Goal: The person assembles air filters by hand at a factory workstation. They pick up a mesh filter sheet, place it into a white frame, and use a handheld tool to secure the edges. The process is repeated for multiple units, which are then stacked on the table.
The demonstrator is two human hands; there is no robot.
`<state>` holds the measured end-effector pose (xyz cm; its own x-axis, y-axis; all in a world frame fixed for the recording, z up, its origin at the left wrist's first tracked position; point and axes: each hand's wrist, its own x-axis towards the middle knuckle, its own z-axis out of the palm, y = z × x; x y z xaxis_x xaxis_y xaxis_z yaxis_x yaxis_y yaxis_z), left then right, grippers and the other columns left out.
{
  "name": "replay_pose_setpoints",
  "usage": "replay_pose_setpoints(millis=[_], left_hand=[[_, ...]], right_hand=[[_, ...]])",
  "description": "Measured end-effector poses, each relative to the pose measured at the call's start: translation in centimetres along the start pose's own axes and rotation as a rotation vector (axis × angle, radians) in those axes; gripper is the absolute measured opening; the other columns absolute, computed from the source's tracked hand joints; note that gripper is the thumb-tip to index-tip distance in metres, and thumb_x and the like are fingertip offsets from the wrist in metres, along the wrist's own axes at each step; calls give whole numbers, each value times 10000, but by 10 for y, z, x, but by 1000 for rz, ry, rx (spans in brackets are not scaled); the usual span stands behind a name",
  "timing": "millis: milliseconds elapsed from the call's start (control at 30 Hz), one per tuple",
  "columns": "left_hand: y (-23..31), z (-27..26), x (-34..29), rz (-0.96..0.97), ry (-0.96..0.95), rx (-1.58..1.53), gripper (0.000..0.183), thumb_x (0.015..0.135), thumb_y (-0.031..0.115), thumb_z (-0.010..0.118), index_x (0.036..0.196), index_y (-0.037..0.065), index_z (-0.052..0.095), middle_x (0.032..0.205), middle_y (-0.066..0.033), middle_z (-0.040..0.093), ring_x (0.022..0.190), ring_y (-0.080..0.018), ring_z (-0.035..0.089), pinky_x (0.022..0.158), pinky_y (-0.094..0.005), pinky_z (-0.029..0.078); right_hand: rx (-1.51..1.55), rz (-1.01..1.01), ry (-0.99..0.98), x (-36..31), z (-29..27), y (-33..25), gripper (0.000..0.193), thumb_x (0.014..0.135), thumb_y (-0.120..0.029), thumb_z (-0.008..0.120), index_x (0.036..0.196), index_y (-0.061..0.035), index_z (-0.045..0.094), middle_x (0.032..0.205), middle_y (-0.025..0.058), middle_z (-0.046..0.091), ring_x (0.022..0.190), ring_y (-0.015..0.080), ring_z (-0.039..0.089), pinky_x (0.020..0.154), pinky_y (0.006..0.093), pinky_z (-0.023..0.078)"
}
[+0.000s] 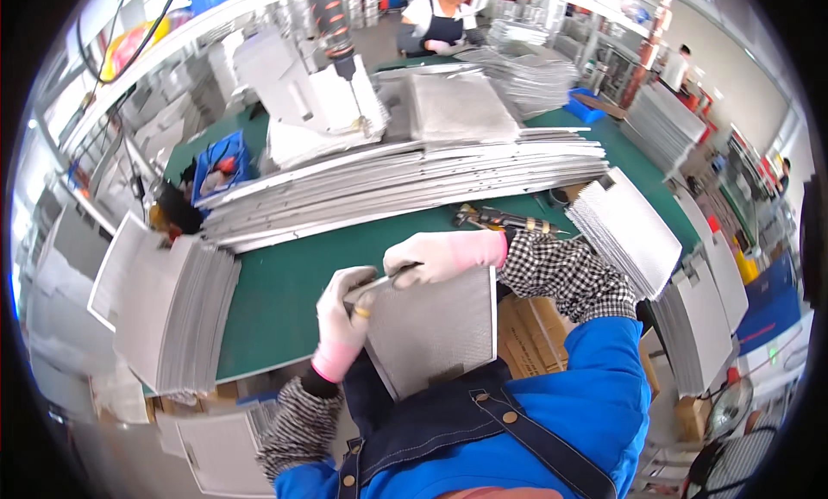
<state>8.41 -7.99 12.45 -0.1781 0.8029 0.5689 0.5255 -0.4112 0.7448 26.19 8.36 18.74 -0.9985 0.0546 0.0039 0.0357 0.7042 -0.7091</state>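
Mesh panel point(435, 326) sits tilted against the apron point(470, 404), at the green table's point(276, 305) near edge. Hands close together, both clamped on it: left hand point(343, 313) at top-left corner, right hand point(442, 254) on top edge. Best: lower end braced, even finger pressure, no bending.

Two gloved hands, one left hand point(342, 313) and one right hand point(444, 256), are counted on one mesh panel point(435, 326). One green table point(280, 283) is seen. On it, two blue bins are counted: one left bin point(241, 147) and one far right bin point(586, 111). One left stack point(172, 313) and one near right stack point(634, 227) of panels are counted, with one long pile point(405, 184) between them. One hanging driver point(329, 20) is seen on the far side, and one co-worker point(442, 20) is counted beyond it.
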Motion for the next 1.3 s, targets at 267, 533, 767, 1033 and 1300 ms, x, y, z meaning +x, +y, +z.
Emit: replay_pose_setpoints(millis=[267, 533, 767, 1033, 1300], left_hand=[[21, 35, -3, -117, 278, -271, 597, 909, 139, 753, 1410, 0, 459, 1226, -128, 587, 1000, -179, 586, 901, -308, 487], [63, 8, -29, -160, 118, -68, 235, 820, -12, 757, 1053, 11, 734, 879, -6, 612, 693, -65, 496, 602, -219, 398], [35, -9, -13, -438, 265, -154, 234, 929, 2, 676, 1161, -19, 695, 934, -7, 668, 786, -62, 543, 747, -213, 467], [2, -20, -20, -381, 279, 127, 205, 893, 68, 758, 1069, -18, 699, 843, 14, 665, 711, -52, 516, 683, -222, 452], [-1, 14, -34, -608, 412, -729, 443, 1041, 367, 596, 1078, -60, 706, 967, -69, 703, 903, -131, 619, 853, -296, 493]], right_hand=[[-7, -82, 79, -15, 3, -9, 366, 927, -139, 643, 1275, -26, 636, 1069, 156, 642, 974, 267, 638, 854, 355, 499], [282, -46, -364, -27, -24, -6, 505, 942, -150, 649, 1425, -33, 561, 1117, 106, 629, 1075, 201, 573, 947, 334, 450], [-82, -40, 24, 2, 4, 1, 450, 922, -293, 618, 1301, -52, 637, 1137, 201, 665, 1037, 347, 656, 901, 399, 528], [-637, 20, 279, 38, 47, -3, 396, 899, -440, 665, 996, -56, 658, 790, 136, 703, 748, 333, 715, 664, 436, 572], [-720, 81, 12, 11, 24, -39, 436, 894, -430, 685, 1039, -29, 591, 727, 164, 688, 702, 362, 710, 618, 445, 568]])
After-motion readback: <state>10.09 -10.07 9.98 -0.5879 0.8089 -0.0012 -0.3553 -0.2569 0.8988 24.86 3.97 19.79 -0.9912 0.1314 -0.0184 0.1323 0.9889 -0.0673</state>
